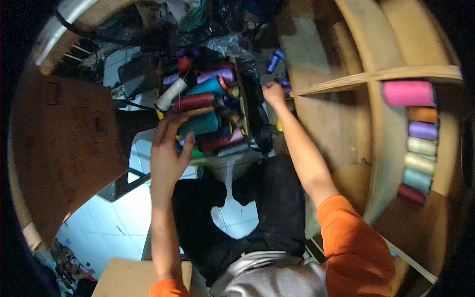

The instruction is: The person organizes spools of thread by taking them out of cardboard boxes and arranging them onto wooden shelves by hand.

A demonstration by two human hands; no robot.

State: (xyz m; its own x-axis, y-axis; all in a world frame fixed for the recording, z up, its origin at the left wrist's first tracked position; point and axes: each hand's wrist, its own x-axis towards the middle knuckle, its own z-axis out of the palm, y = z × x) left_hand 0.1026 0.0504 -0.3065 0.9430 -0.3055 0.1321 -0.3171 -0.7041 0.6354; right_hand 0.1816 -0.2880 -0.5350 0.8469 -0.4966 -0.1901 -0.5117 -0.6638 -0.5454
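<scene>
My left hand (170, 148) is over the near left side of a box of thread spools, its fingers apart beside a teal spool (200, 122). Dark red (194, 102), white (171, 94), blue (205, 86) and purple spools (215, 75) lie in a pile there. My right hand (273, 94) is by the left edge of the wooden shelf, its fingers curled together. A purple-blue spool (283, 84) shows right beside it, partly hidden; whether the fingers grip it is unclear. Another blue-purple spool (275, 61) lies just beyond.
A wooden shelf (368, 76) fills the right side, with a pink spool (409, 93) and a column of several spools on it. A brown cardboard box (69, 133) is at the left, another (133, 279) at the lower left. Plastic bags (230, 45) lie beyond the spools.
</scene>
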